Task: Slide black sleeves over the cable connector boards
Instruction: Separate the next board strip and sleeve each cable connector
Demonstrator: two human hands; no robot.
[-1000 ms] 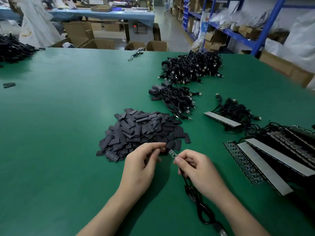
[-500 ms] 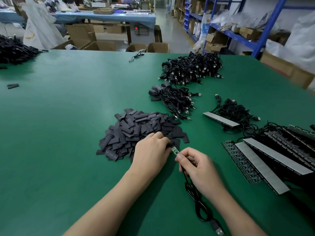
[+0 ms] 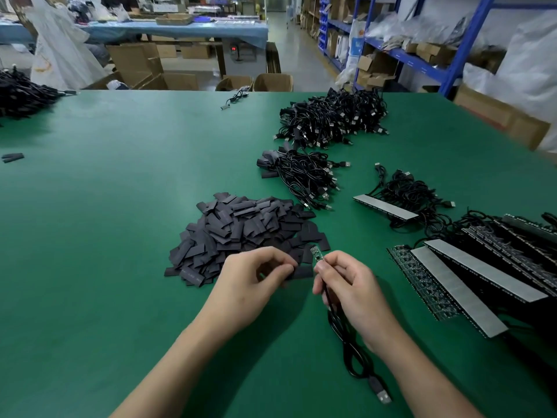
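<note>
Green table (image 3: 120,206) carries a sleeve pile (image 3: 241,230); just at its near edge the left hand (image 3: 253,282) pinches one black sleeve (image 3: 301,272), beside the right hand (image 3: 352,285) pinching a cable (image 3: 337,322) below its connector board (image 3: 316,254).

An assembly workshop inside a warehouse: a broad green worktable (image 3: 120,206) carries bulk heaps of black sleeves (image 3: 241,230) and bundled cables (image 3: 331,119), while blue steel racks (image 3: 464,46) with cardboard boxes (image 3: 376,69) and a second long bench (image 3: 187,33) stand behind.
</note>
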